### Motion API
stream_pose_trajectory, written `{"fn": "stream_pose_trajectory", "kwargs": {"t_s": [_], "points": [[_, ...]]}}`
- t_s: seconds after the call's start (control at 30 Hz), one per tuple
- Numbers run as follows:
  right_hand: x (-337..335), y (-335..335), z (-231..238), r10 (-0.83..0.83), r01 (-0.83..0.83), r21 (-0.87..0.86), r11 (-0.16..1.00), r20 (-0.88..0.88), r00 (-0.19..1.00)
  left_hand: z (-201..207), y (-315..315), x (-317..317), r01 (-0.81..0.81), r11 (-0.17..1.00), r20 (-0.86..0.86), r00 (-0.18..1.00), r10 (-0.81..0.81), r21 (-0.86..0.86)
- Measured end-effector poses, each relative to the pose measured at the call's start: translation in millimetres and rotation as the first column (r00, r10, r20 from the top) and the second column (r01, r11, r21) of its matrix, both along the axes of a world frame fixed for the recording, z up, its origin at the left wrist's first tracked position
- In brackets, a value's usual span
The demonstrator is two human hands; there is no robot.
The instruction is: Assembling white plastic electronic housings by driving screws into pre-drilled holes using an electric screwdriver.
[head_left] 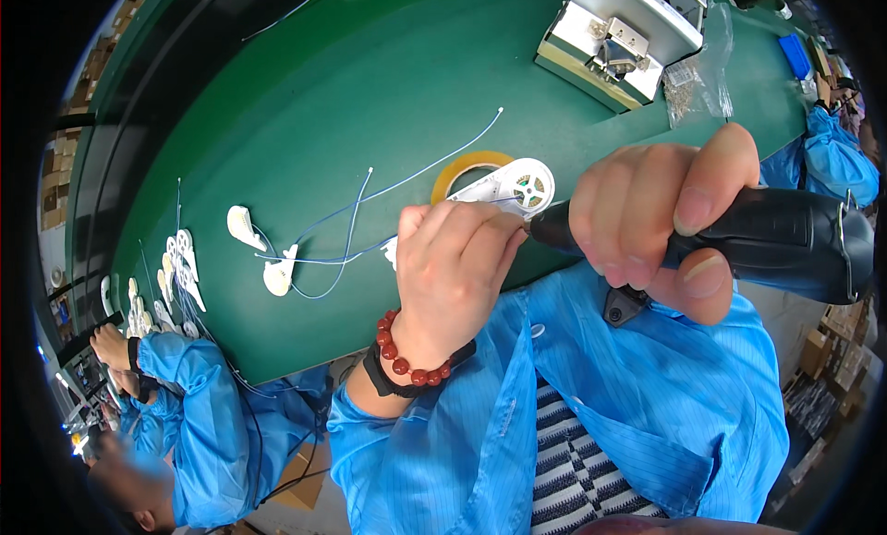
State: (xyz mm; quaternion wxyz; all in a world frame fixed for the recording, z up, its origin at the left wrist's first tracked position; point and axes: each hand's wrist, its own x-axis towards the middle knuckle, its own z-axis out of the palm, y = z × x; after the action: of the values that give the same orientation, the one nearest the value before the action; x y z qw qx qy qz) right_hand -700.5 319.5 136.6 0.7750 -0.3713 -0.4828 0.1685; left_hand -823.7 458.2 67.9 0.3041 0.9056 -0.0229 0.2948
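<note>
In my right hand [661,207] is a black electric screwdriver [785,235], fingers wrapped round its body. Its nose points left and reaches the fingertips of my left hand [453,262]. That hand, with red beads and a black band at the wrist, is closed on a white plastic housing [533,180]. The housing's round, spoked end sticks out beyond my fingers; my hand covers much of the rest. The exact spot where the screwdriver tip meets it is hidden. Just behind lies a roll of yellow tape [445,176]. Thin blue-grey cables [356,223] trail leftward from my left hand.
Two small white pieces [280,273] with cables lie left on the green table [370,82]. Farther left is a pile of similar parts [180,267], near a co-worker's blue sleeve [189,359]. A boxy white machine [591,59] and a clear plastic bag [695,87] stand at the back right.
</note>
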Motion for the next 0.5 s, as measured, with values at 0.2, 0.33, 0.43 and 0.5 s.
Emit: {"fn": "stream_pose_trajectory", "kwargs": {"t_s": [0.2, 0.33, 0.43, 0.5], "points": [[1, 7, 1, -0.031, 0.031, -0.011, 0.999, 0.013, 0.999, 2, 3, 2, -0.067, 0.998, 0.002, 0.998, 0.067, 0.005], [9, 16, -3, -0.151, 0.159, -0.065, 0.985, 0.111, 0.982, -5, 8, 1, -0.118, 0.991, -0.128, 0.986, 0.109, -0.066], [20, 19, -3, -0.146, 0.177, -0.153, 0.972, 0.199, 0.969, -17, 12, -1, -0.101, 0.99, -0.126, 0.988, 0.088, -0.1], [24, 21, -5, -0.127, 0.177, -0.205, 0.963, 0.233, 0.964, -19, 11, 0, -0.108, 0.987, -0.118, 0.989, 0.093, -0.119]]}}
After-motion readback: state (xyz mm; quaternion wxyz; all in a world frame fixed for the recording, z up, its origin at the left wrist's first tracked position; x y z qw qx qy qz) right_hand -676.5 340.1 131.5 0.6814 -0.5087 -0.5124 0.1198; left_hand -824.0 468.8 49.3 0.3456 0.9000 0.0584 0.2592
